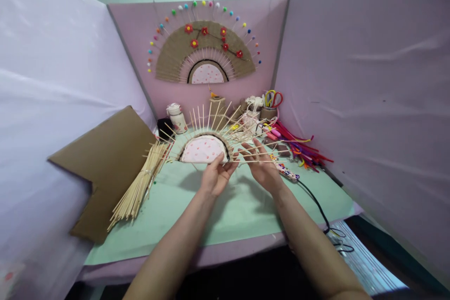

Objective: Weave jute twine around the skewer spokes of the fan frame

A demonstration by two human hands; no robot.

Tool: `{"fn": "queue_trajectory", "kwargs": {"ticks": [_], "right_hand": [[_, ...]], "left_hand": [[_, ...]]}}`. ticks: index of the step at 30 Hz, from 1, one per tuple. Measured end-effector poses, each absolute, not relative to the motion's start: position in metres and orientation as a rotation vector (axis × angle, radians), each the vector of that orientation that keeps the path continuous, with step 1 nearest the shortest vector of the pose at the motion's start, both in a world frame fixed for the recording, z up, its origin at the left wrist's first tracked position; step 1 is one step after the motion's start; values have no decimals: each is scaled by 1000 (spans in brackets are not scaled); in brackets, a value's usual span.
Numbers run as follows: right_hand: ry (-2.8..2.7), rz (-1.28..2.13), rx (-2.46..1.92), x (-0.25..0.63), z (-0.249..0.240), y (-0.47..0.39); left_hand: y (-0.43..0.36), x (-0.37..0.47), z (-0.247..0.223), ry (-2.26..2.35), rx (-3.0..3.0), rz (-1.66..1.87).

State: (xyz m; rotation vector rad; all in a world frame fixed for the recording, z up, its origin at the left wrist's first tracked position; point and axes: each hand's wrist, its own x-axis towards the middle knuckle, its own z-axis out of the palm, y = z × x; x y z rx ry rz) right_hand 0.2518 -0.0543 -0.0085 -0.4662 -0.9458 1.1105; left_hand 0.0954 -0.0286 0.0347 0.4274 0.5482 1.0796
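Note:
A half-round piece (pixel 203 149) with pink-dotted white fabric, a black trim and a brown edge is held above the table, with thin wooden sticks fanning out from its curved rim. My left hand (pixel 217 174) grips its lower right corner, thumb on the front. Beside it, my right hand (pixel 262 166) has its fingers spread among the sticks on the right side, palm up. The sticks cross in front of its fingers.
A bundle of sticks (pixel 142 180) and brown cardboard (pixel 116 164) lie left. Behind stand a white bottle (pixel 176 118), a twine cone (pixel 217 110) and scissors (pixel 273 98). Coloured pipe cleaners (pixel 305 150) and a corded patterned tool (pixel 288 172) lie right. A finished fan (pixel 172 58) hangs behind.

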Motion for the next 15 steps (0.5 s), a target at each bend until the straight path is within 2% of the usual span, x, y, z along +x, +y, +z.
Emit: {"fn": "queue_trajectory", "kwargs": {"ticks": [3,7,15], "right_hand": [[-1132,1151,-524,256,-8,-59],[-1354,1228,-810,265,-10,-65],[-1518,774,-1187,288,-22,-58]], "left_hand": [[-20,84,40,506,612,1088],[-6,59,37,516,806,1109],[9,22,25,584,826,1111]]}}
